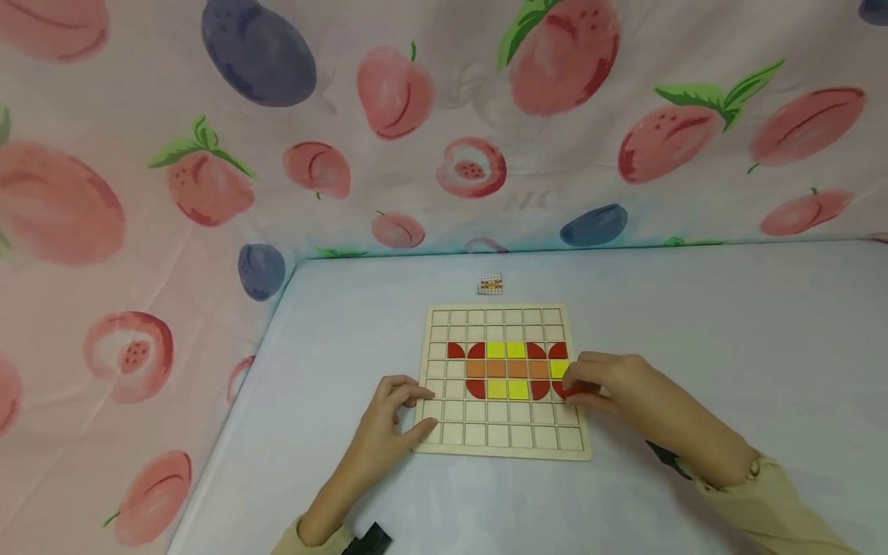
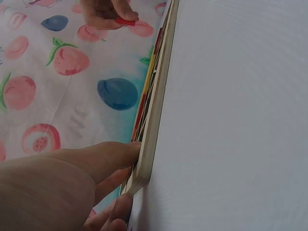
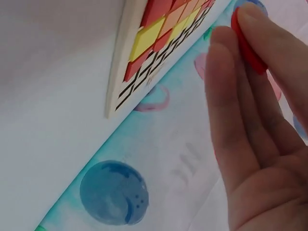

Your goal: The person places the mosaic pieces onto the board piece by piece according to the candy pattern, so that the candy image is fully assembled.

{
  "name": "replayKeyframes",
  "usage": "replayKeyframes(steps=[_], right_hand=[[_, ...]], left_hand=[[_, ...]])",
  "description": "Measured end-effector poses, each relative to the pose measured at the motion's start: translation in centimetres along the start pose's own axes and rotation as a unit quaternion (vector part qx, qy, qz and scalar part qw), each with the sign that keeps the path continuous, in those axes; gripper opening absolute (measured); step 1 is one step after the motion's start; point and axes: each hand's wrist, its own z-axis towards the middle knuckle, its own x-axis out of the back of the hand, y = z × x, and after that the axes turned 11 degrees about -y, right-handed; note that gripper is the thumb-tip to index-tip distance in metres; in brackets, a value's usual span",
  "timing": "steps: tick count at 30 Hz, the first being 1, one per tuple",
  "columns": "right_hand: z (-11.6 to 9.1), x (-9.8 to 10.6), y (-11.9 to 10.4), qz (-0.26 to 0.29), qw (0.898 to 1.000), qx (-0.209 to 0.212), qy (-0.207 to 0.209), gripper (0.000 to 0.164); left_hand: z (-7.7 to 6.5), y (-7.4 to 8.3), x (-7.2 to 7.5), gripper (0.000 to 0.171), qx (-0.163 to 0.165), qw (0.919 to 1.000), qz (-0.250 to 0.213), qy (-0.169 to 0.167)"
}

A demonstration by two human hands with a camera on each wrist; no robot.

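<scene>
A square wooden grid board [image 1: 463, 436] lies flat, with red curved tiles, yellow squares and orange squares filling some middle cells. At its left edge my left hand [image 1: 386, 420] rests, thumb and index fingertips touching the board, fingers loosely bent; the left wrist view shows the hand [image 2: 62, 175] at the board's corner. Over the board's right side is my right hand [image 1: 624, 383]. It pinches a red tile [image 3: 248, 45] between thumb and fingers, held above the board in the right wrist view. Fingers partly cover the cells below.
Behind the board lies a small card [image 1: 489, 284] printed with a coloured grid pattern. A pale tabletop [image 1: 721, 324] surrounds the board. Fruit-printed cloth [image 1: 541, 162] rises at the back and left. Black wrist straps [image 1: 371, 539] show at both wrists.
</scene>
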Motion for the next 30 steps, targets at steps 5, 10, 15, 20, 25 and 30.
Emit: replayKeyframes(steps=[5,10,15,20,25,30], right_hand=[[1.0,-0.2,-0.7,-0.004,1.0,0.002,0.005,0.016],[1.9,-0.6,-1.1,-0.034,0.999,0.026,0.013,0.019],[3.1,-1.0,-1.5,-0.045,0.998,0.028,0.03,0.017],[4.3,-1.4,-1.9,-0.028,0.998,0.044,0.043,0.016],[5.3,-1.9,-2.3,0.017,0.997,0.068,0.034,0.013],[6.1,-2.4,-2.8,0.04,0.997,0.059,0.018,0.01]], left_hand=[[0.0,-0.2,0.0,0.029,-0.001,1.0,0.004,0.002],[0.0,-0.1,0.0,0.03,-0.002,1.0,0.006,0.001],[0.0,0.1,0.1,0.031,-0.001,1.0,0.008,0.002],[-0.1,0.3,0.1,0.031,0.001,1.0,0.008,0.003],[-0.1,0.3,0.1,0.031,0.002,1.0,0.006,0.003],[-0.1,0.3,0.1,0.032,0.0,1.0,0.005,0.003]])
